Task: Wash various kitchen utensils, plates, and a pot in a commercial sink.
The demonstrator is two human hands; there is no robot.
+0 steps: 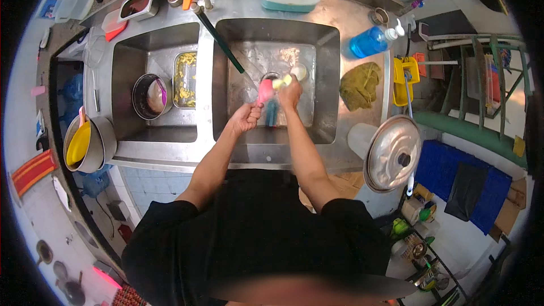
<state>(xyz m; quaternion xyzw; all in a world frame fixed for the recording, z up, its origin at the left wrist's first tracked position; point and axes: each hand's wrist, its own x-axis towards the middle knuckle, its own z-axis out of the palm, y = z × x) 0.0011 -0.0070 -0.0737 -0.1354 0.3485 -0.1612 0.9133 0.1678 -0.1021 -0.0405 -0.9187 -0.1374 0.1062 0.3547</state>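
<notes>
Over the right sink basin (327, 80), my left hand (246, 117) grips a pink utensil (266, 90), perhaps a spoon or scoop; motion blur hides its exact shape. My right hand (290, 93) holds a pale yellow sponge (281, 82) against or very close to the pink piece. Water runs from the dark green hose (221, 40) just left of the utensil. On the basin floor below lies a blue-green object (272, 114), too blurred to name. A small round whitish item (300, 71) is beside my right hand, near the drain.
The left basin holds a metal pot (138, 95) and a food-smeared metal tray (185, 101). Behind the basins stands a tub of suds (297, 0). To the right are a blue pump bottle (363, 44), a green cloth (360, 85) and a metal lid (393, 153).
</notes>
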